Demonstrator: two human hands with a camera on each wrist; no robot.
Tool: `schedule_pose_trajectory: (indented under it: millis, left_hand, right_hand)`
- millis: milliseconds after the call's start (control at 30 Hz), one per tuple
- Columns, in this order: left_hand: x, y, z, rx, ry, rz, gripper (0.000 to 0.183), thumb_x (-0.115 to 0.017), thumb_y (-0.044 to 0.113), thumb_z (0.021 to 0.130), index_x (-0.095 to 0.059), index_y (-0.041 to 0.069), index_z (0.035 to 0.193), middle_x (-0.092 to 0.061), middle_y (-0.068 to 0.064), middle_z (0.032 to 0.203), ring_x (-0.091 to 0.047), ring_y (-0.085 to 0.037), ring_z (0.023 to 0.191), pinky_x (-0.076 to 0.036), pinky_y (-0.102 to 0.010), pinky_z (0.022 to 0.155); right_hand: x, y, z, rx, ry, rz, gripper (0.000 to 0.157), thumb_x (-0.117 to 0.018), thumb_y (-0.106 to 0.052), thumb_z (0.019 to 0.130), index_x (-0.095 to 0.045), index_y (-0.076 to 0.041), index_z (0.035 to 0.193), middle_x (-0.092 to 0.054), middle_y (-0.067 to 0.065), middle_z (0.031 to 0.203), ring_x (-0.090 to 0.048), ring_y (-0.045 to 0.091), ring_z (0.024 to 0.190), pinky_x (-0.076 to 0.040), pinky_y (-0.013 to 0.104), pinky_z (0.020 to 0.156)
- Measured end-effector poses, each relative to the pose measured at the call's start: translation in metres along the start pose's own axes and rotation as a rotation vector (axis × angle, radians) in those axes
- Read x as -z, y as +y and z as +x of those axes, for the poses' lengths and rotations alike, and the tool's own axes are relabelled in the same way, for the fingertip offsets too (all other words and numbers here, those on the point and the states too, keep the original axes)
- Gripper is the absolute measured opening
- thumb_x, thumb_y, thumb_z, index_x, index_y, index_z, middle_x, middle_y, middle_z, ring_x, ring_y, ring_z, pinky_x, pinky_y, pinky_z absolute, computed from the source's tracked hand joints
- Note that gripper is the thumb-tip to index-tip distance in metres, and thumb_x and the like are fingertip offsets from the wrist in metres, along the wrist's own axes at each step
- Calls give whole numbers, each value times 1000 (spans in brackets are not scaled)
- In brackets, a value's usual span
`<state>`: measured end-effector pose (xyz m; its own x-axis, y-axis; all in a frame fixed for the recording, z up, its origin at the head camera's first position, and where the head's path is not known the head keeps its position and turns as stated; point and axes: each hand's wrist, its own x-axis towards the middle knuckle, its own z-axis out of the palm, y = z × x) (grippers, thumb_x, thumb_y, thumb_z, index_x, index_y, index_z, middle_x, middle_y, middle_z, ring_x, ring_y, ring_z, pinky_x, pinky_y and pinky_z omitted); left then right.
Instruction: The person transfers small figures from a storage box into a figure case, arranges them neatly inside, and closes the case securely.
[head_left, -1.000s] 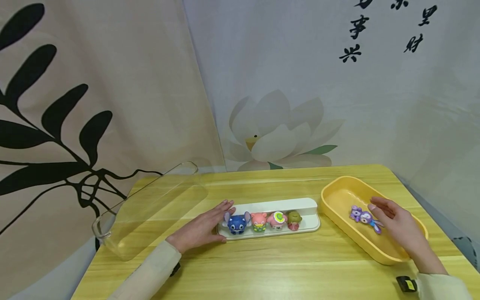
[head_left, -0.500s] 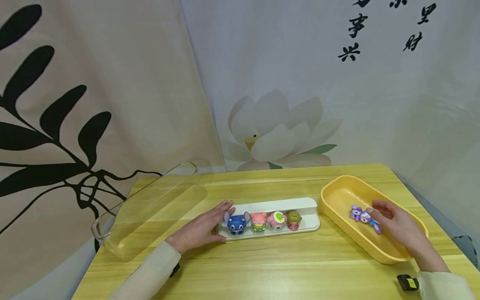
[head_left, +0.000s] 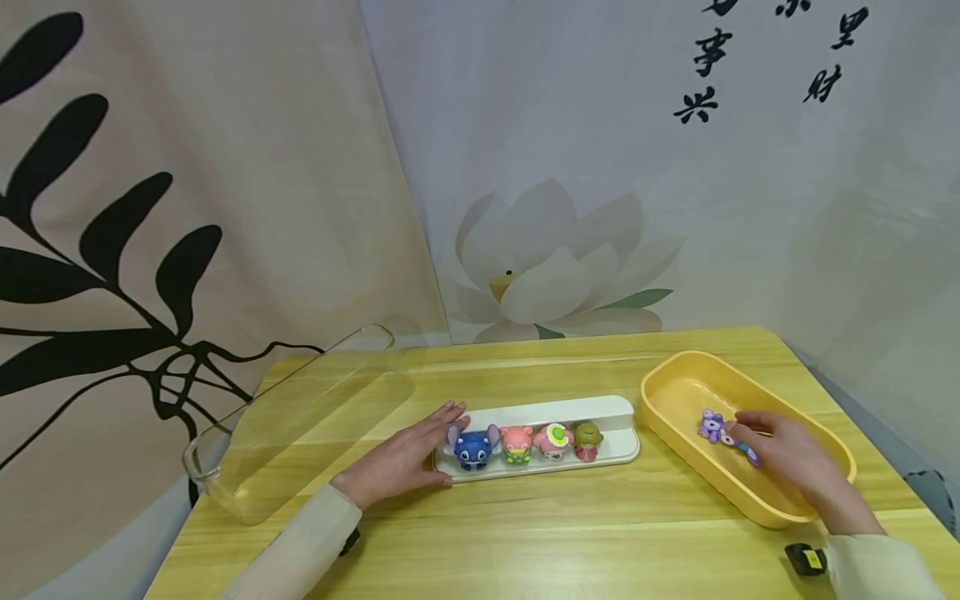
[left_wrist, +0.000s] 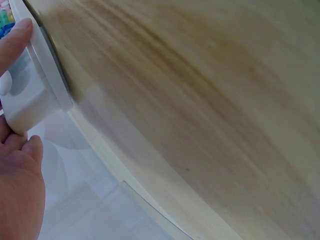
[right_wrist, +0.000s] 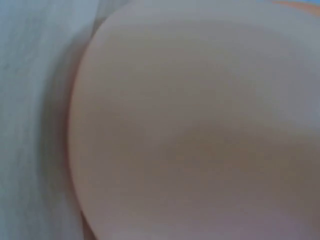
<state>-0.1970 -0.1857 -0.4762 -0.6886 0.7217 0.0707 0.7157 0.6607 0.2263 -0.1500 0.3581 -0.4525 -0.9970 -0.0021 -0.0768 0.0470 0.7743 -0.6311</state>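
Observation:
In the head view, my left hand [head_left: 401,458] holds the left end of a long white tray [head_left: 551,412], thumb at the front and fingers behind. The left wrist view shows the thumb [left_wrist: 14,42] against the tray's edge. Standing in a row on it are a blue big-eared figurine [head_left: 473,450], a pink-and-green one [head_left: 517,445], a pink one with a yellow-green swirl [head_left: 554,442] and an olive-topped one [head_left: 587,440]. My right hand [head_left: 787,454] reaches into a yellow tray [head_left: 682,367], fingertips at a purple figurine [head_left: 750,455] they partly cover. Another purple figurine [head_left: 710,423] lies beside it.
A clear plastic cover [head_left: 300,425] lies at the table's left, partly over its edge. Patterned curtains [head_left: 555,125] hang behind the wooden table [head_left: 540,542]. The right wrist view is blurred and mostly filled by the hand.
My right hand has moved left and down onto the purple figurine, covering more of it. The left hand and the white tray have stayed in place.

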Motion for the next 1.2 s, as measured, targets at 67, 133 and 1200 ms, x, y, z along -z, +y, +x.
schedule_pose_trajectory:
  millis: [67, 133, 1200]
  left_hand:
    - [0, 0, 0, -1, 2, 1, 95, -74, 45, 82, -20, 19, 156, -12, -4, 162, -12, -19, 146, -28, -41, 113]
    - [-1, -1, 1, -4, 6, 2, 95, -74, 44, 82, -21, 19, 156, -14, -5, 161, -13, -20, 146, -29, -42, 113]
    - [1, 2, -1, -1, 1, -6, 95, -74, 44, 83, -20, 18, 156, -11, -1, 162, -12, -17, 146, -28, -39, 114]
  right_hand:
    - [-2, -2, 1, 6, -13, 5, 68, -51, -45, 98, -48, 14, 132, -54, 34, 126, -55, 43, 108, -47, 52, 86]
    - [-4, -2, 2, 10, -23, 12, 68, -51, -45, 99, -47, 13, 133, -52, 35, 128, -53, 46, 113, -46, 56, 88]
    - [-12, 4, 9, 62, 25, -77, 54, -63, -29, 94, -53, 17, 121, -63, 30, 109, -59, 46, 101, -49, 57, 84]
